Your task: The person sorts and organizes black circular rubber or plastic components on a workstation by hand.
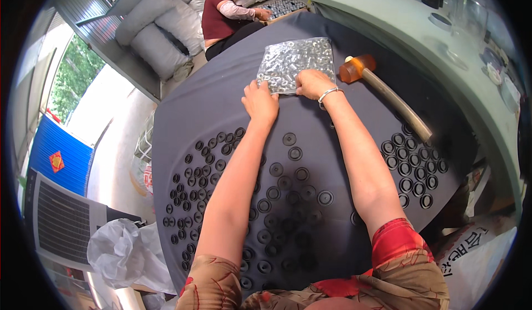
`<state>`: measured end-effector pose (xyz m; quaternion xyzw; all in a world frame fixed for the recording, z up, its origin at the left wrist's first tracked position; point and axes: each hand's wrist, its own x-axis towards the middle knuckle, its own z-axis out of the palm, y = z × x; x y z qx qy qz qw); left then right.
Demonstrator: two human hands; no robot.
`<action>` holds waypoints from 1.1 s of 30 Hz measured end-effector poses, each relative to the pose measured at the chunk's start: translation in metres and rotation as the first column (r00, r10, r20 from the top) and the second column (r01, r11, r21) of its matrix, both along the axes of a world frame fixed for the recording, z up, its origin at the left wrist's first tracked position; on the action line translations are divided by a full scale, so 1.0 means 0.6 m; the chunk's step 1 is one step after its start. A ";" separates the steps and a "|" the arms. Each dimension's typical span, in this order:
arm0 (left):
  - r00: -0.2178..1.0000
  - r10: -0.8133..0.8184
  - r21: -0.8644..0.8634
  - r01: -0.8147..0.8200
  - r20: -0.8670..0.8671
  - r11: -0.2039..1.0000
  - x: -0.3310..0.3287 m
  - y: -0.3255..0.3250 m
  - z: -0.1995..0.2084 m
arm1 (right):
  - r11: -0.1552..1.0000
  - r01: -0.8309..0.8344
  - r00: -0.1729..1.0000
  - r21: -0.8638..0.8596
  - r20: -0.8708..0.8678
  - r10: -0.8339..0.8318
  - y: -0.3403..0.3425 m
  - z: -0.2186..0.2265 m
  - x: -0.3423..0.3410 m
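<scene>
My fingers rest on the near edge of a clear plastic bag of small metal rings (295, 63), both hands reaching far across a dark cloth-covered table (183, 110). My left hand (260, 102) lies palm down at the bag's near left corner, fingers curled over its edge so it cannot slide. My right hand (313, 84), with a silver bangle (327, 95) at the wrist, presses flat on the bag's near right part, fingers spread and pinning rather than pinching. The bag lies flat at the far middle of the table, which is why both arms are stretched out.

Just beside my right hand lies a mallet (382, 91) with an amber head and a long pale handle, its head toward the bag and within easy reach. Nearer to me, black rubber rings (288, 188) lie scattered loosely under and between my forearms, with a denser patch to the left and neat rows (413, 166) to the right.

Beyond the table, another person in a dark red top (219, 16) sits at a separate tray (282, 6). Grey sacks (160, 27) are piled behind them.
</scene>
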<state>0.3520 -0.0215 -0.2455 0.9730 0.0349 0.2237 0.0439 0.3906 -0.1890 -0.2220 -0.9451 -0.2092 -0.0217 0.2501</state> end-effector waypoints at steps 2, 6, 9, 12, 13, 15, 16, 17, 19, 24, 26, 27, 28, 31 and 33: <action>0.990 0.033 -0.168 -0.009 0.137 0.986 -0.012 -0.017 0.005 | 1.000 -0.003 1.000 0.014 0.008 0.003 -0.004 -0.007 0.008; 0.920 -0.172 -0.832 -0.223 -0.351 0.508 -0.003 -0.036 0.010 | 0.999 -0.001 0.999 0.052 0.050 -0.002 -0.003 -0.006 0.008; 0.867 -0.360 -0.932 -0.361 -0.344 0.019 0.025 -0.031 -0.005 | 0.995 -0.006 0.998 0.097 0.059 0.000 -0.001 -0.004 0.010; 0.906 -0.334 -0.917 -0.342 -0.262 -0.207 0.047 -0.020 -0.017 | 0.993 -0.032 0.999 0.117 0.046 0.027 -0.002 -0.008 0.019; 0.908 -0.339 -0.923 -0.326 -0.245 -0.206 0.048 -0.022 -0.021 | 0.986 -0.042 0.999 0.163 0.003 0.042 -0.005 -0.010 0.026; 0.891 -0.369 -0.896 -0.368 -0.263 -0.250 0.054 -0.020 -0.020 | 0.968 -0.053 0.994 0.244 -0.077 0.074 -0.010 -0.011 0.039; 0.876 -0.398 -0.869 -0.403 -0.274 -0.288 0.055 -0.018 -0.017 | 0.968 -0.056 0.994 0.244 -0.079 0.077 -0.008 -0.015 0.037; 0.883 -0.386 -0.871 -0.394 -0.268 -0.295 0.056 -0.018 -0.021 | 0.972 -0.043 0.998 0.229 -0.028 0.050 -0.006 -0.021 0.033; 0.890 -0.366 -0.879 -0.385 -0.273 -0.281 0.053 -0.020 -0.018 | 0.982 -0.015 1.000 0.187 0.014 0.012 -0.002 -0.022 0.023; 0.894 -0.363 -0.893 -0.368 -0.263 -0.258 0.056 -0.017 -0.025 | 0.988 -0.041 0.999 0.147 0.039 0.035 0.003 -0.018 0.019; 0.891 -0.374 -0.900 -0.362 -0.257 -0.242 0.056 -0.020 -0.025 | 0.989 -0.041 0.998 0.140 0.054 0.034 0.004 -0.019 0.018; 0.892 -0.370 -0.900 -0.362 -0.259 -0.242 0.056 -0.017 -0.026 | 0.995 -0.015 1.000 0.100 0.016 0.013 0.008 -0.008 0.012; 0.887 -0.379 -0.894 -0.372 -0.264 -0.251 0.056 -0.013 -0.027 | 0.998 0.010 1.000 0.058 -0.021 -0.009 0.012 -0.002 0.008; 0.887 -0.378 -0.890 -0.376 -0.266 -0.257 0.056 -0.018 -0.025 | 0.994 -0.063 0.997 0.087 -0.037 0.067 0.007 -0.005 0.013; 0.893 -0.365 -0.895 -0.366 -0.262 -0.253 0.057 -0.023 -0.023 | 0.994 -0.059 0.998 0.096 -0.031 0.063 0.008 -0.005 0.018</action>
